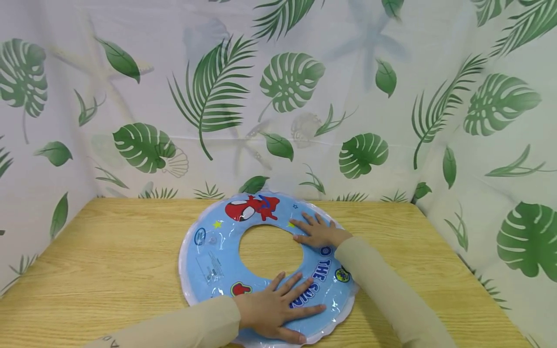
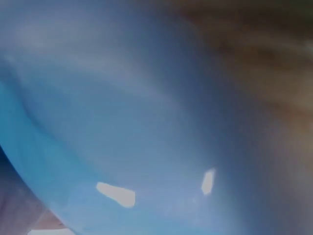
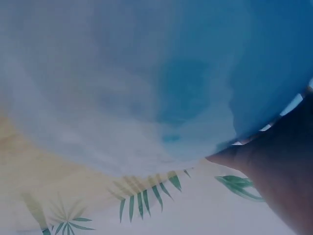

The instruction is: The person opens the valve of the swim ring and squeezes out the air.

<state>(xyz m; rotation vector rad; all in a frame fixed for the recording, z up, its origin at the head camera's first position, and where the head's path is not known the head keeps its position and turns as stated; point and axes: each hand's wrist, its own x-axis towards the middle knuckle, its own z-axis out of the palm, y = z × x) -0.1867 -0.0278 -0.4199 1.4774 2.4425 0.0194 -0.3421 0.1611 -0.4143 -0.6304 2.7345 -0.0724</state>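
A light-blue inflated swim ring (image 1: 226, 246) with a wavy pale rim, a red cartoon figure and dark-blue lettering lies flat on the table. With fingers spread, my left hand (image 1: 278, 309) rests on its near part, over some of the lettering. Farther back, my right hand (image 1: 319, 232) lies on the ring's right side, fingers extended toward the hole. Close up and blurred, the ring (image 2: 127, 132) fills most of the left wrist view, a bit of hand in the lower left corner. In the right wrist view the ring (image 3: 122, 73) appears beside part of my right hand (image 3: 279, 161).
The wooden table (image 1: 109, 261) spreads to both sides of the ring and shows through its hole. White cloth (image 1: 330, 159) printed with green leaves stands behind the table and along both sides.
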